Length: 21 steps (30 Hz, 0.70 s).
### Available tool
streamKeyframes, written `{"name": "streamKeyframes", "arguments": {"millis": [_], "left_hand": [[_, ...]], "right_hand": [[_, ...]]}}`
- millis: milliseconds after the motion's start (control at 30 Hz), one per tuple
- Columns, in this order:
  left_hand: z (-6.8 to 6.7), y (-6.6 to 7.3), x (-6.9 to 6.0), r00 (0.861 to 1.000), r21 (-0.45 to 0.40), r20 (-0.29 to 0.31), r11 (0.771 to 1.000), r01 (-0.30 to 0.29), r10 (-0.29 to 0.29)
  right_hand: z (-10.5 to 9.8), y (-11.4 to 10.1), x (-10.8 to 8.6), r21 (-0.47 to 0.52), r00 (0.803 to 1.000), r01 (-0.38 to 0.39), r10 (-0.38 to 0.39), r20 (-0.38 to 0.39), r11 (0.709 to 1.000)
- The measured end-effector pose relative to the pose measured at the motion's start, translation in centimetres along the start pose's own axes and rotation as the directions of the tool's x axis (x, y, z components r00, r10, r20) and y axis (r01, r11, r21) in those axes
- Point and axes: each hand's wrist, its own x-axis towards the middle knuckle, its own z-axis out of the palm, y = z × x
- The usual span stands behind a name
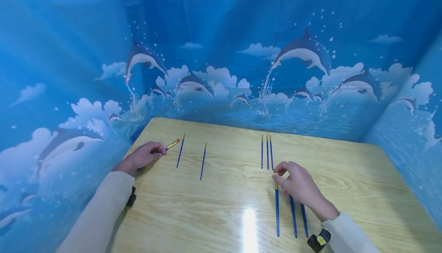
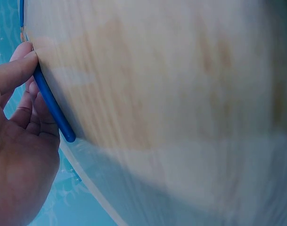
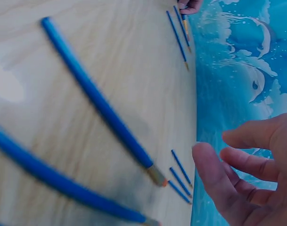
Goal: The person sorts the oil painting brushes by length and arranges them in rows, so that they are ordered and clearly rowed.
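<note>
My left hand (image 1: pixel 146 156) is at the table's left side and pinches a paintbrush (image 1: pixel 172 144) with a gold ferrule and orange bristles. In the left wrist view, thumb and fingertips hold its blue handle (image 2: pixel 51 101) close above the wood. My right hand (image 1: pixel 300 184) hovers over the top ends of three thicker blue paintbrushes lying on the right. The leftmost of these is a long brush (image 1: pixel 277 210); a second brush (image 1: pixel 293 216) and a third (image 1: pixel 304 220) lie beside it. Nothing shows between the right fingers (image 3: pixel 209 169), which are loosely bent and apart.
Two thin paintbrushes, one (image 1: pixel 180 153) near the left hand and another (image 1: pixel 203 162) farther right, lie spaced apart. Three thin brushes (image 1: pixel 267 153) lie side by side beyond the right hand. The wooden table (image 1: pixel 228 191) meets a blue dolphin-print curtain (image 1: pixel 221 53) behind.
</note>
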Motion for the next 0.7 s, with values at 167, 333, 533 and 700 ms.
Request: {"name": "streamKeyframes", "arguments": {"millis": [167, 333, 533, 700], "left_hand": [[0.0, 0.0, -0.1, 1.0, -0.007, 0.003, 1.0, -0.005, 0.005], [0.1, -0.1, 0.1, 1.0, -0.006, 0.007, 1.0, -0.007, 0.007], [0.0, -0.2, 0.2, 1.0, -0.009, 0.001, 1.0, 0.009, -0.009], [0.0, -0.1, 0.1, 1.0, -0.017, 0.002, 1.0, -0.005, 0.005]], "right_hand": [[0.1, -1.2, 1.2, -0.032, 0.998, 0.045, -0.046, -0.034, 0.998], [0.4, -1.9, 2.5, -0.044, 0.995, 0.084, -0.086, -0.041, 0.995], [0.9, -3.0, 3.8, 0.005, 0.993, 0.114, -0.114, -0.035, 0.993], [1.4, -3.9, 4.7, 0.026, 0.993, 0.115, -0.114, -0.03, 0.993]]}}
